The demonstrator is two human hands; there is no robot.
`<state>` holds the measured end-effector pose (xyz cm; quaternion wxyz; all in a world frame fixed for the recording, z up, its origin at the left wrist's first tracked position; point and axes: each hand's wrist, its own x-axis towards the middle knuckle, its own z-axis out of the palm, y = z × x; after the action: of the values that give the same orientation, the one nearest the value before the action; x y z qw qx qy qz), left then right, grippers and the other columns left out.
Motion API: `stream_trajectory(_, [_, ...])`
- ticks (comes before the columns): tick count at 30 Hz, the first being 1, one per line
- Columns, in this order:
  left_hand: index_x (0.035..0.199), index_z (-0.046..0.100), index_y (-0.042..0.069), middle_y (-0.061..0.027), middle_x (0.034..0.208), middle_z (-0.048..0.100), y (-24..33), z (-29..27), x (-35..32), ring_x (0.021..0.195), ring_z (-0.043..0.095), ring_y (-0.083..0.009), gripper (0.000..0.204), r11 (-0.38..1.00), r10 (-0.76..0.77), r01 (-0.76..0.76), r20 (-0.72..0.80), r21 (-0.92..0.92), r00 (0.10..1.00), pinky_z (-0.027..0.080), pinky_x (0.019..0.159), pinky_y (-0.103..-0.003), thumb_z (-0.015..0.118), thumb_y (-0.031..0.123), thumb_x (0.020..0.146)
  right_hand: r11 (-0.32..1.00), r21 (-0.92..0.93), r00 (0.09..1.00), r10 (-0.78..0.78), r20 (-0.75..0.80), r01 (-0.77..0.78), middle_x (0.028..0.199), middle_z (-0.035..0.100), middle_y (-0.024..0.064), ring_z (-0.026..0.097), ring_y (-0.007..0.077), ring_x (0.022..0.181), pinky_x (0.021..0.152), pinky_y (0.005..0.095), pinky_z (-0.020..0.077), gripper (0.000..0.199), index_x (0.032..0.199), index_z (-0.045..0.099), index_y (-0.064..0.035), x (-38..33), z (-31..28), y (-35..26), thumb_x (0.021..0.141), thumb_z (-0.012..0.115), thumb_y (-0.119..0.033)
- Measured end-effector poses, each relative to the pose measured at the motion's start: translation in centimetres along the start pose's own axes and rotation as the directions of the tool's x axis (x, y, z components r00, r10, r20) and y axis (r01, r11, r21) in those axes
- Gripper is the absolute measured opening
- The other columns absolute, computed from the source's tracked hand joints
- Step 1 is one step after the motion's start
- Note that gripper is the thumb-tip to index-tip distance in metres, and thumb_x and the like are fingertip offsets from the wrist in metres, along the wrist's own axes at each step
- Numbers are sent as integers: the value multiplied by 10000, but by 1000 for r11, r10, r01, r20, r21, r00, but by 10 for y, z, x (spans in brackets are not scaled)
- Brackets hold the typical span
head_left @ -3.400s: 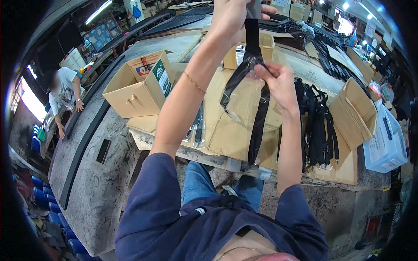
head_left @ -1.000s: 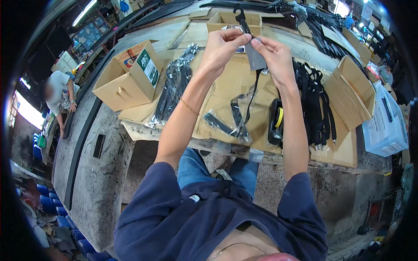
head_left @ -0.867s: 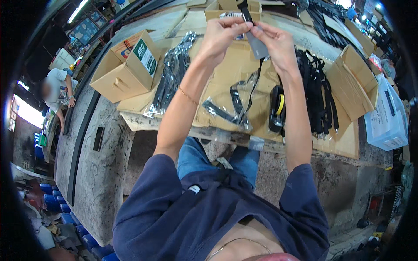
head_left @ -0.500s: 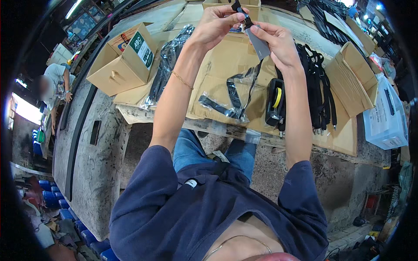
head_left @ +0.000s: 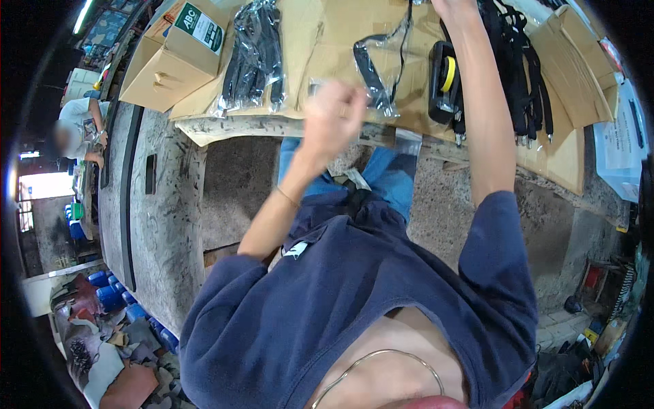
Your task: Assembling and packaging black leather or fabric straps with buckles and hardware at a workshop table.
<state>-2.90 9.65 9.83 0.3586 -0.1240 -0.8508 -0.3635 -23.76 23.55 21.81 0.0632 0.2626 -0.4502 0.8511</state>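
The clear bag (head_left: pixel 381 65) with a black strap inside hangs from the right hand (head_left: pixel 453 7) at the top edge; that grip is cut off, so it cannot be told. The left hand (head_left: pixel 334 116) is blurred, fingers curled loosely, just beside the bag. Below lies the surface (head_left: pixel 327 34), covered in flat brown cardboard. A tape dispenser (head_left: pixel 443 85), bagged straps (head_left: pixel 255 54) and a box (head_left: pixel 174 54) rest on it. The floor (head_left: pixel 163 204) is rough grey concrete.
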Motion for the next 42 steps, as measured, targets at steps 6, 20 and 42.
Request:
stream_trajectory(6, [1101, 593, 74, -122, 1113, 543, 4, 69, -107, 1031, 497, -288, 421, 954, 154, -264, 525, 142, 837, 414, 856, -400, 721, 151, 708, 985, -17, 984, -172, -45, 171, 958, 671, 58, 609, 106, 845, 782, 223, 471, 246, 1054, 650, 49, 33, 6, 20, 820, 676, -23])
stream_trajectory(20, [1077, 595, 52, -94, 1054, 541, -14, 112, -108, 968, 495, -242, 363, 808, 359, -559, 600, 184, 715, 383, 768, -352, 630, 122, 722, 987, -84, 984, -142, -105, 133, 922, 671, 42, 597, 96, 816, 752, 218, 466, 213, 1022, 668, 40, 10, -7, 10, 820, 678, -26])
stream_trajectory(42, [681, 619, -64, -227, 641, 593, -40, 112, -23, 619, 608, -372, 364, 998, -32, 61, 778, -8, 627, 491, 611, -404, 791, 250, 619, 997, -66, 990, -47, -135, 39, 936, 674, 77, 606, 123, 827, 749, 234, 474, 214, 1014, 657, 63, -5, -5, 16, 811, 674, 0])
